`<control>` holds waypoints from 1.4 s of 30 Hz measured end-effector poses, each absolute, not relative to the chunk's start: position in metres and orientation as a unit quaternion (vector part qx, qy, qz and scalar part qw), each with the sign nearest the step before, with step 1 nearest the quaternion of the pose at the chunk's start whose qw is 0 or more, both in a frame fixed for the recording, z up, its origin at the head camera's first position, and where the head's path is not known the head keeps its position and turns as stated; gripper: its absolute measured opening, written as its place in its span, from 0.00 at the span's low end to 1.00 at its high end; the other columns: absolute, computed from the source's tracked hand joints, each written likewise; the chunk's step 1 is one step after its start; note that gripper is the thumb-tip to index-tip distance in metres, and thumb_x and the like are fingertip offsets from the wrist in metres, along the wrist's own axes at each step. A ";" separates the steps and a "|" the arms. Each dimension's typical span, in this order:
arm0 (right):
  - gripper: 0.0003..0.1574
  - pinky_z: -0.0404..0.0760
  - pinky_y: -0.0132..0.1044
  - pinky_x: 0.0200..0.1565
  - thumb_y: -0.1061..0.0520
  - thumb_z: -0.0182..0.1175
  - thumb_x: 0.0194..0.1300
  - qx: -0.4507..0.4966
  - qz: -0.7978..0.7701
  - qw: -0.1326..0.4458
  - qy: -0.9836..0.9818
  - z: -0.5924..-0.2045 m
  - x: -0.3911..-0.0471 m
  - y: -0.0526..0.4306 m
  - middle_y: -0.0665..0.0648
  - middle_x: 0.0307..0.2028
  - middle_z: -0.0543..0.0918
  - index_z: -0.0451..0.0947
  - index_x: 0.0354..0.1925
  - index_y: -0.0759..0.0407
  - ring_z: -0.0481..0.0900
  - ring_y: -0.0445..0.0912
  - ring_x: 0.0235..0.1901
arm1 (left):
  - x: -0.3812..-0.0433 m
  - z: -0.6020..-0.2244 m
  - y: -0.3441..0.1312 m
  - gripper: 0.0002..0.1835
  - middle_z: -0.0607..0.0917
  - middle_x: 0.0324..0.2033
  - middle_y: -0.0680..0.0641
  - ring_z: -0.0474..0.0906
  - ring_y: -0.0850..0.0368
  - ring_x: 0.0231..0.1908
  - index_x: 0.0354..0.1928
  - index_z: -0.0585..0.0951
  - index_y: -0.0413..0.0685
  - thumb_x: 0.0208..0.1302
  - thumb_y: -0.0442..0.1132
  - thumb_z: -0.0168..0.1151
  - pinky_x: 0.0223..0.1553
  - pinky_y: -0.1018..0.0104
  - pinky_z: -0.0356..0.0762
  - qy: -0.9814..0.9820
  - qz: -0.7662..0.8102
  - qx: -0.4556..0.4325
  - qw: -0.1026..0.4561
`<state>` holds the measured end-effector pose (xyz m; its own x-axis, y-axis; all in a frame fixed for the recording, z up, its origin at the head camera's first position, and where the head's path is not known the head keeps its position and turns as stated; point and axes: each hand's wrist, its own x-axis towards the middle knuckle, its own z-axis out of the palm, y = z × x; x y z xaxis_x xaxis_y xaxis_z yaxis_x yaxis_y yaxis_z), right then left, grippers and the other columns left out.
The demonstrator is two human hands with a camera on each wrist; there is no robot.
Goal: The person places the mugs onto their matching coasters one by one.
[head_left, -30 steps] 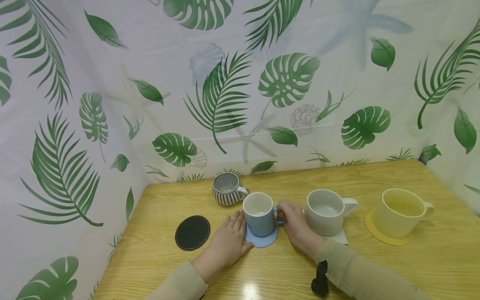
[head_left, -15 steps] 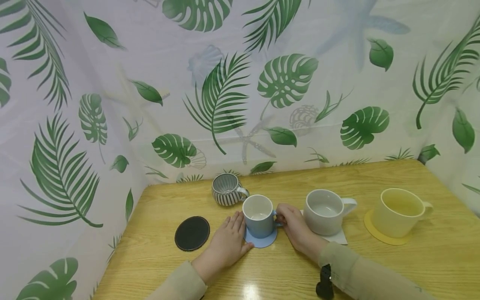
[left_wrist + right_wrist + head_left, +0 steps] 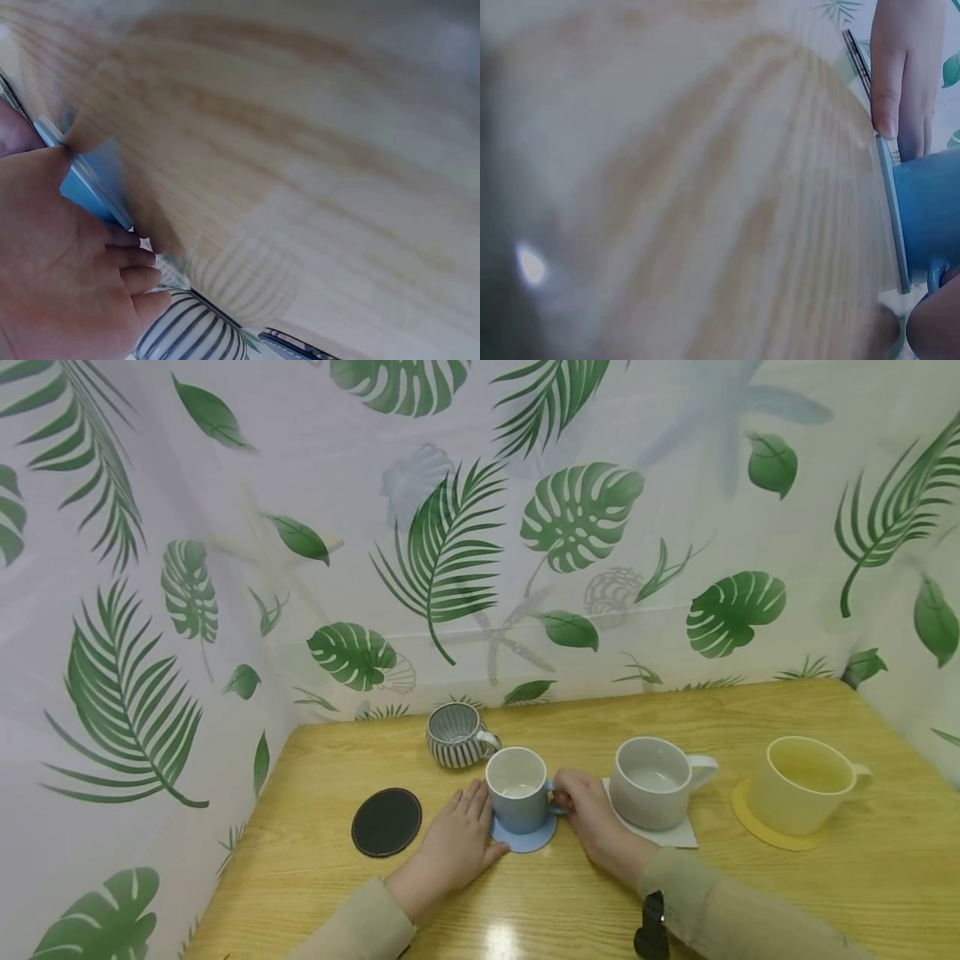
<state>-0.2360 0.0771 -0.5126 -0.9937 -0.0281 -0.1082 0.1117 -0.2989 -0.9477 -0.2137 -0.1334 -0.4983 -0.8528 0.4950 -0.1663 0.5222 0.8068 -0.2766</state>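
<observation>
A blue mug [image 3: 517,797] with a white inside stands upright on a round light-blue coaster [image 3: 522,841], near the middle of the table. My right hand [image 3: 588,814] pinches the mug's handle from the right. On the other side my left hand [image 3: 457,843] lies with its fingers straight, their edge against the coaster and thumb at its front rim. The left wrist view shows that palm [image 3: 67,255] beside the coaster's edge. In the right wrist view the mug [image 3: 934,210] overlaps the fingers behind it.
A striped cup [image 3: 456,743] stands just behind the blue mug. To the left lies a round black coaster [image 3: 386,822]. A grey-white mug [image 3: 648,789] sits on a white square coaster [image 3: 678,837], and a yellow mug [image 3: 798,793] on a yellow coaster [image 3: 750,827] farther right.
The blue mug and my right hand sit very slightly lower than a second ago, and the right wrist has shifted a little to the right. My left hand has stayed in place.
</observation>
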 end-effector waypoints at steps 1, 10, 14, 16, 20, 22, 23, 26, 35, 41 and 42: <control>0.21 0.67 0.33 0.40 0.70 0.48 0.62 0.033 -0.804 0.045 0.592 -0.512 -0.237 0.078 0.47 0.18 0.62 0.57 0.16 0.55 0.64 0.41 0.27 | -0.214 -0.498 -0.133 0.44 0.62 0.82 0.40 0.59 0.47 0.83 0.82 0.63 0.41 0.81 0.67 0.45 0.82 0.55 0.62 0.950 -0.156 0.268 0.042; 0.23 0.69 0.33 0.41 0.70 0.47 0.61 0.033 -0.798 0.058 0.599 -0.509 -0.241 0.081 0.46 0.16 0.61 0.56 0.14 0.54 0.63 0.41 0.24 | -0.217 -0.503 -0.133 0.44 0.61 0.83 0.41 0.57 0.48 0.83 0.82 0.62 0.42 0.81 0.69 0.43 0.83 0.56 0.60 0.948 -0.168 0.266 0.047; 0.23 0.69 0.33 0.40 0.70 0.47 0.60 0.033 -0.799 0.062 0.597 -0.510 -0.242 0.081 0.46 0.15 0.61 0.56 0.14 0.53 0.62 0.41 0.24 | -0.216 -0.502 -0.133 0.44 0.61 0.83 0.41 0.57 0.48 0.83 0.82 0.62 0.43 0.81 0.69 0.43 0.83 0.56 0.61 0.948 -0.170 0.266 0.047; 0.23 0.69 0.33 0.40 0.70 0.47 0.60 0.031 -0.799 0.063 0.597 -0.510 -0.243 0.081 0.46 0.15 0.61 0.56 0.14 0.53 0.62 0.41 0.23 | -0.215 -0.500 -0.133 0.44 0.62 0.83 0.41 0.58 0.48 0.83 0.82 0.62 0.43 0.81 0.69 0.43 0.83 0.56 0.61 0.948 -0.170 0.266 0.046; 0.23 0.68 0.32 0.39 0.69 0.47 0.61 0.030 -0.795 0.071 0.602 -0.511 -0.245 0.083 0.46 0.15 0.61 0.57 0.14 0.53 0.62 0.41 0.23 | -0.214 -0.499 -0.133 0.44 0.61 0.83 0.41 0.58 0.48 0.83 0.82 0.62 0.42 0.81 0.69 0.43 0.83 0.56 0.61 0.949 -0.165 0.266 0.047; 0.23 0.67 0.31 0.37 0.69 0.47 0.61 0.030 -0.794 0.076 0.603 -0.511 -0.246 0.084 0.46 0.16 0.62 0.58 0.14 0.53 0.63 0.41 0.24 | -0.215 -0.499 -0.134 0.44 0.61 0.83 0.41 0.58 0.48 0.83 0.82 0.62 0.42 0.81 0.69 0.43 0.83 0.56 0.61 0.949 -0.164 0.266 0.048; 0.23 0.66 0.31 0.36 0.69 0.47 0.62 0.030 -0.794 0.077 0.603 -0.511 -0.246 0.084 0.46 0.16 0.62 0.58 0.14 0.53 0.63 0.41 0.24 | -0.215 -0.499 -0.134 0.44 0.61 0.83 0.41 0.58 0.48 0.83 0.82 0.62 0.42 0.81 0.69 0.43 0.83 0.56 0.61 0.949 -0.163 0.266 0.048; 0.23 0.64 0.30 0.35 0.69 0.46 0.63 0.024 -0.792 0.082 0.604 -0.511 -0.247 0.085 0.46 0.16 0.62 0.59 0.14 0.53 0.63 0.40 0.24 | -0.215 -0.500 -0.134 0.44 0.61 0.83 0.42 0.57 0.48 0.83 0.82 0.62 0.43 0.81 0.69 0.43 0.83 0.57 0.61 0.949 -0.164 0.265 0.050; 0.22 0.64 0.30 0.35 0.67 0.46 0.64 -0.012 -0.771 0.093 0.630 -0.510 -0.248 0.093 0.46 0.17 0.63 0.58 0.15 0.53 0.63 0.40 0.25 | -0.216 -0.500 -0.133 0.45 0.62 0.83 0.41 0.58 0.47 0.83 0.82 0.62 0.41 0.80 0.69 0.44 0.83 0.56 0.62 0.950 -0.151 0.271 0.041; 0.21 0.64 0.29 0.35 0.66 0.47 0.64 -0.031 -0.769 0.103 0.631 -0.512 -0.249 0.095 0.45 0.17 0.65 0.61 0.16 0.52 0.64 0.39 0.25 | -0.215 -0.497 -0.133 0.45 0.62 0.82 0.40 0.58 0.47 0.83 0.82 0.63 0.41 0.80 0.69 0.46 0.83 0.55 0.61 0.952 -0.143 0.267 0.047; 0.21 0.65 0.29 0.35 0.66 0.47 0.65 -0.036 -0.768 0.105 0.631 -0.512 -0.249 0.095 0.45 0.17 0.65 0.62 0.16 0.52 0.64 0.39 0.25 | -0.215 -0.497 -0.133 0.45 0.62 0.83 0.40 0.58 0.47 0.83 0.82 0.63 0.41 0.80 0.69 0.46 0.83 0.55 0.61 0.952 -0.143 0.266 0.050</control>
